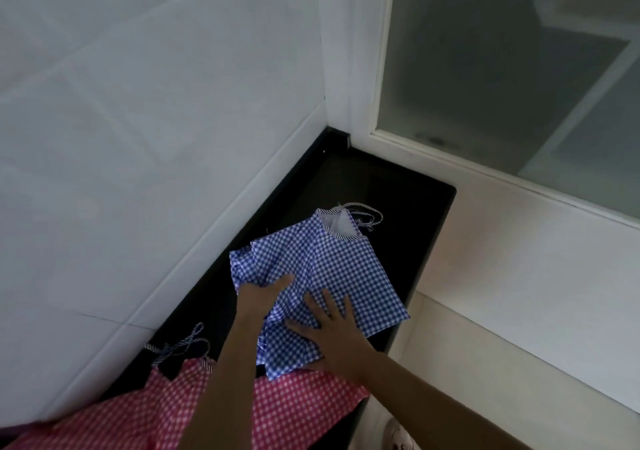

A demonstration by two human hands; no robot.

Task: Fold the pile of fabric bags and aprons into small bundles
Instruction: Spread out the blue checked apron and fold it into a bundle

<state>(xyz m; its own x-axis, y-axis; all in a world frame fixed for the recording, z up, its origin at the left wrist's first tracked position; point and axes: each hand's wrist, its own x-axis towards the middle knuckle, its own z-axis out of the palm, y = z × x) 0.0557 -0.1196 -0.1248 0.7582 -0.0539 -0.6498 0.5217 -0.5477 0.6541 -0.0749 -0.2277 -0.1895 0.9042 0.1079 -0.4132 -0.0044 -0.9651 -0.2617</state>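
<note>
L hand point(263, 293) fingers hidden, thumb out; R hand point(334, 333) flat, fingers spread.

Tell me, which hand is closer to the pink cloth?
Right. The right hand lies flat on the blue cloth, beside the pink cloth; the left hand is farther away.

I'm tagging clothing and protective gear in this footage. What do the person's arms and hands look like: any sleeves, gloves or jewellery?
No gloves on the left hand or the right hand. Left forearm and right forearm are bare as far as the frame shows, with no sleeve or cuff in view. No watch, bracelet or ring is visible, though dim light could hide a thin one.
</note>
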